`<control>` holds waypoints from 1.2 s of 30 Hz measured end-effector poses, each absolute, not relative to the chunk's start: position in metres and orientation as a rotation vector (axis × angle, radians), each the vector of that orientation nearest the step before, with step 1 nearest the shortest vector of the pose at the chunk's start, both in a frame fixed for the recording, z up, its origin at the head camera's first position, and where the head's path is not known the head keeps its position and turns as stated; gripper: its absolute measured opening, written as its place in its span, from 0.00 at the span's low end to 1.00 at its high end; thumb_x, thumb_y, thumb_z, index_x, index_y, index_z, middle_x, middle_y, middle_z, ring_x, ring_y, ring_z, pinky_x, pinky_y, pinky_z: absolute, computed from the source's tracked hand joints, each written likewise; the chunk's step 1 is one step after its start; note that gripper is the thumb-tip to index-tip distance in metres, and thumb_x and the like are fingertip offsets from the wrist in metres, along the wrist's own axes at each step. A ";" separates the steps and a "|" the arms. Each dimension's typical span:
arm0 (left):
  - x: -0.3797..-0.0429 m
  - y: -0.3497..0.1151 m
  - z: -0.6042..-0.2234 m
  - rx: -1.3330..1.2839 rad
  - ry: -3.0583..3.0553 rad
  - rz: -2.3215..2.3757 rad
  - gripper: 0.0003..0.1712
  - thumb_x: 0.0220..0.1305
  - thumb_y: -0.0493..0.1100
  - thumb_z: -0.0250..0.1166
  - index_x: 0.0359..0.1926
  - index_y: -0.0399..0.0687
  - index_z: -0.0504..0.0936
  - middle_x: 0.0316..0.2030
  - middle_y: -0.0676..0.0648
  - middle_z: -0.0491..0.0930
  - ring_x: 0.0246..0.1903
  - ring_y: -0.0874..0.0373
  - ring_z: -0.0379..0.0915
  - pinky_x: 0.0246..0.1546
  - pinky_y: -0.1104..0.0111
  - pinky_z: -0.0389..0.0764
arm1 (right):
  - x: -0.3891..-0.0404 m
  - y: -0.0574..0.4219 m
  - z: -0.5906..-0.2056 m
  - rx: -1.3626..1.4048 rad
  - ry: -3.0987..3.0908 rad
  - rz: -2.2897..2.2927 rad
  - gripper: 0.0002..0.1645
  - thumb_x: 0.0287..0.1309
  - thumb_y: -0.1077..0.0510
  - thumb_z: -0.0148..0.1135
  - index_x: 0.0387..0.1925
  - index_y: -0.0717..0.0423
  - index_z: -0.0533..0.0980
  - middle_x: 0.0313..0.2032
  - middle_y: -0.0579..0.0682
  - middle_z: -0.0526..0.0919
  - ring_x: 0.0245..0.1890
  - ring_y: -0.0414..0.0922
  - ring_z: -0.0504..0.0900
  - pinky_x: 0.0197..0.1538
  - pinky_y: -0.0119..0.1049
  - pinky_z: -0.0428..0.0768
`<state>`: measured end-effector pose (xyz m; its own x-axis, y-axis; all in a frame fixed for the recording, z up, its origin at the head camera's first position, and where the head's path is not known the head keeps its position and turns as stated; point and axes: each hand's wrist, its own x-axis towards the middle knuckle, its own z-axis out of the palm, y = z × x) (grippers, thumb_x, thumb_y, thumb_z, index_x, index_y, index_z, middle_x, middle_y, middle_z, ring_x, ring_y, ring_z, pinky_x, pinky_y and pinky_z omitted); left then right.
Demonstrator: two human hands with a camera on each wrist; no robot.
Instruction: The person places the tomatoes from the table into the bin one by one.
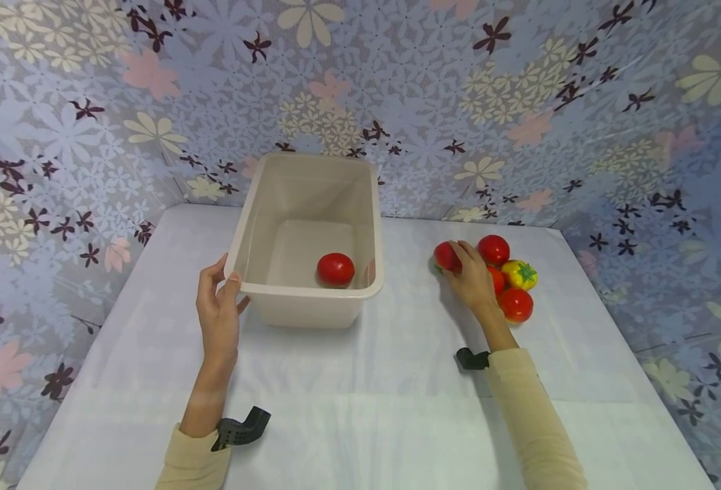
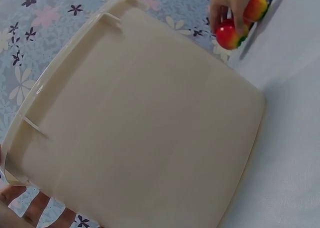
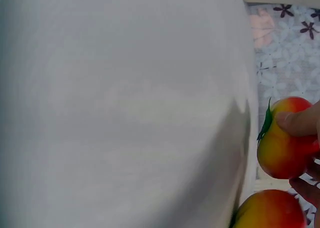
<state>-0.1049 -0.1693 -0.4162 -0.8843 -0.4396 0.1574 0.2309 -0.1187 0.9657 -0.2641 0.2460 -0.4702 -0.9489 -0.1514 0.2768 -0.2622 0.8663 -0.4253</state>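
Observation:
A beige plastic bin [image 1: 308, 309] stands on the white-covered table, with one red tomato [image 1: 335, 269] lying inside near its front wall. My left hand [image 1: 219, 316] grips the bin's rim at the front left corner, thumb on top and fingers around the outside. To the right of the bin, my right hand [image 1: 473, 280] holds another tomato [image 1: 444, 256]. In the right wrist view this held tomato [image 3: 282, 155] looks red and yellow with a green leafy top, and the thumb presses on it. Several more tomatoes [image 1: 515, 305] lie close beside the right hand, one of them yellow [image 1: 519, 275].
A flowered cloth [image 1: 415, 102] rises behind the table and along both sides. The white table cover [image 1: 360, 408] spreads between and in front of my arms. Black wrist mounts [image 1: 242, 429] sit on both forearms.

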 end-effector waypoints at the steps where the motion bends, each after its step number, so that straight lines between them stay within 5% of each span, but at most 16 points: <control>1: -0.105 -0.170 -0.416 0.228 -1.720 -2.051 0.23 0.74 0.42 0.51 0.66 0.40 0.64 0.54 0.52 0.69 0.59 0.46 0.70 0.58 0.43 0.72 | -0.265 0.245 -0.469 0.323 -2.790 0.698 0.39 0.53 0.63 0.70 0.67 0.57 0.67 0.66 0.63 0.67 0.65 0.62 0.67 0.61 0.62 0.72; 18: -0.106 -0.170 -0.415 0.203 -1.698 -2.061 0.23 0.74 0.43 0.51 0.66 0.41 0.64 0.54 0.51 0.68 0.61 0.43 0.69 0.59 0.41 0.70 | -0.268 0.218 -0.446 0.442 -2.638 0.792 0.39 0.53 0.56 0.72 0.66 0.57 0.69 0.63 0.60 0.73 0.62 0.59 0.73 0.63 0.57 0.73; 36: -0.104 -0.169 -0.417 0.240 -1.687 -2.088 0.23 0.74 0.40 0.51 0.66 0.40 0.65 0.53 0.51 0.70 0.59 0.44 0.70 0.58 0.44 0.72 | -0.257 0.198 -0.440 0.527 -2.476 1.103 0.38 0.49 0.61 0.75 0.63 0.62 0.71 0.62 0.60 0.76 0.57 0.56 0.77 0.54 0.53 0.81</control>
